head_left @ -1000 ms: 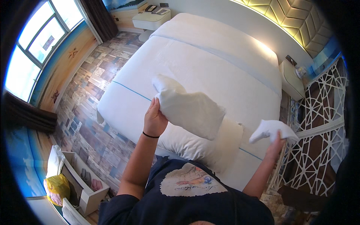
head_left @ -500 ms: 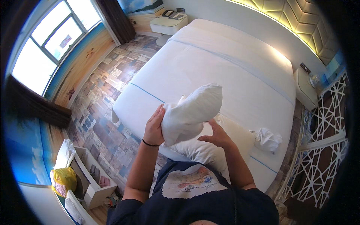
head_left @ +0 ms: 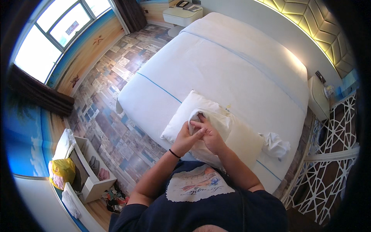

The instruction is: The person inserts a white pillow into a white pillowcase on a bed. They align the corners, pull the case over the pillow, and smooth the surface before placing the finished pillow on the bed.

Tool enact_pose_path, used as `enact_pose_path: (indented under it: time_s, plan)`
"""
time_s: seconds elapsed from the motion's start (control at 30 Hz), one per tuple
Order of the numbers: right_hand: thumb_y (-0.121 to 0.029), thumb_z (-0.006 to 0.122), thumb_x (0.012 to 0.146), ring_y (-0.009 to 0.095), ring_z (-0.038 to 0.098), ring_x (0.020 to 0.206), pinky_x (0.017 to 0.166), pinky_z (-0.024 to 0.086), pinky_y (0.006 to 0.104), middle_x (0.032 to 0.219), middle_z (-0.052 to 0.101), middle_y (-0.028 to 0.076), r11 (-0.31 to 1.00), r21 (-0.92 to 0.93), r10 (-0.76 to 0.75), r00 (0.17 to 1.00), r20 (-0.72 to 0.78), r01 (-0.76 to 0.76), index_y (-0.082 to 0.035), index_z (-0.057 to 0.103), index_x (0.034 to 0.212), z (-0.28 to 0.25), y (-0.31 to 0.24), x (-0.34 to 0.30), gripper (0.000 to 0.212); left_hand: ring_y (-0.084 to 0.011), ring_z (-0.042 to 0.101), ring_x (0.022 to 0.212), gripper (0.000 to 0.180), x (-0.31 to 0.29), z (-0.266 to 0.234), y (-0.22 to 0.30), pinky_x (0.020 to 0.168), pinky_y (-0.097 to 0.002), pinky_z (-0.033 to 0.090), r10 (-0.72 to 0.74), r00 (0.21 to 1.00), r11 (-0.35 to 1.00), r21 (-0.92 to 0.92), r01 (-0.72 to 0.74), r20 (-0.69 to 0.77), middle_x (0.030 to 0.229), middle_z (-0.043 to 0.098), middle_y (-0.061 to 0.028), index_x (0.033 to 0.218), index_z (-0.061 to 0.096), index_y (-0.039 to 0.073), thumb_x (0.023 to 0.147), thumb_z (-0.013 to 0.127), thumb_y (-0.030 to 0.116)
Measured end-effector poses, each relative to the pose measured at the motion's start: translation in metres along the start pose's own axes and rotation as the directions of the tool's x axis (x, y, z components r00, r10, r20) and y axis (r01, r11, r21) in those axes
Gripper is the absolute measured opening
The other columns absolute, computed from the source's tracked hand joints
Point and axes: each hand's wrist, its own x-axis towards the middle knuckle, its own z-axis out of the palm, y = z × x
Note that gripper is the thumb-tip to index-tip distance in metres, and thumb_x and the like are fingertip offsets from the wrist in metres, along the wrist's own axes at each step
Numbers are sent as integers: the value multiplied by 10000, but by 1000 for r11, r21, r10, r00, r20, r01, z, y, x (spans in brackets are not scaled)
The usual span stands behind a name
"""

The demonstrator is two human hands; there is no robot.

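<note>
At the far left of the frame a yellow bag (head_left: 62, 172) sits by a white shelf unit (head_left: 91, 176) on the patchwork wood floor (head_left: 116, 127), below the window (head_left: 50, 34) in the upper left. In the centre, on the near edge of the white bed (head_left: 232, 73), the left hand (head_left: 185, 139) and right hand (head_left: 210, 135) meet, touching each other, both pinching a fold of white pillowcase (head_left: 201, 116) pulled over a cream pillow (head_left: 235, 137), which lies partly atop a white pillow (head_left: 185, 114). Just right of the cream pillow lies a crumpled white cloth (head_left: 276, 145), with a bedside table (head_left: 319, 98) beyond the bed's right edge.
</note>
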Motion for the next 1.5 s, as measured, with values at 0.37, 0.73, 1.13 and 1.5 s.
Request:
enact_pose_path:
  time_s: [0.37, 0.73, 1.13, 1.5]
  plan:
    - [-147, 624, 897, 102, 566, 863, 718, 466, 243, 1006, 604, 46, 926, 278, 331, 901, -279, -254, -7, 502, 1209, -3, 0, -16, 362, -94, 580, 891, 406, 10, -4, -22, 774, -237, 477, -109, 984, 983, -164, 85, -142, 1055, 625, -41, 1161, 581, -16, 1019, 422, 330]
    - [-180, 581, 950, 54, 518, 792, 709, 439, 211, 842, 560, -22, 795, 554, 414, 888, -199, -247, -66, 574, 942, -3, -6, -22, 114, -103, 544, 863, 296, 5, 9, -5, 755, -249, 493, -58, 996, 925, 380, 28, 68, 961, 553, -33, 1116, 521, 15, 942, 594, 243]
    - [-150, 572, 953, 57, 499, 782, 658, 472, 225, 949, 488, -24, 840, 526, 329, 893, -306, -130, -25, 595, 827, -16, -20, -25, 179, -300, 597, 820, 176, -1, 23, 16, 703, -374, 501, 661, 742, 362, 817, -450, 116, 899, 590, -127, 828, 621, 23, 697, 717, 92]
    - [-129, 564, 951, 83, 529, 837, 706, 480, 229, 1015, 501, 6, 913, 389, 255, 915, -313, -121, 26, 618, 873, -27, -11, -25, 181, -195, 549, 727, 77, 8, 17, -6, 680, -287, 460, 478, 874, 672, 602, -431, 92, 800, 556, -76, 919, 554, 18, 889, 580, 84]
